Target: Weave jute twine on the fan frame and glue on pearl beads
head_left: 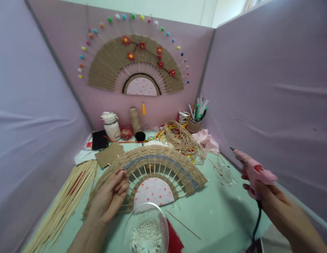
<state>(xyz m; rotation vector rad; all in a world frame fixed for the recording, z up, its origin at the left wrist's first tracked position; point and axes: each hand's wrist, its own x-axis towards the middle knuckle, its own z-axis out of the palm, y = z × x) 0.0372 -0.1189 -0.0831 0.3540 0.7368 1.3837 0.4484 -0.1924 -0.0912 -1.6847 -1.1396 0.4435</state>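
My right hand (267,196) is wrapped round the grip of a pink hot glue gun (254,168), held up at the right with its dark nozzle pointing up and left. My left hand (114,193) pinches a tiny white bead (123,171), mostly hidden by the fingertips, above the left part of a woven twine fan (152,153). This fan lies on the table, with a blue band, thin stick ribs and a pink dotted half-circle (154,191) at its centre. Close in front stands a clear bowl (128,225) containing white pearl beads (147,230).
Bundled thin sticks (63,196) lie left. Behind the fan are brown cardboard (109,154), a white bottle (111,126), a twine spool (135,119), loose twine (181,137) and a tool cup (195,124). A finished fan (105,65) hangs on the back panel. The gun's cord (256,225) hangs down.
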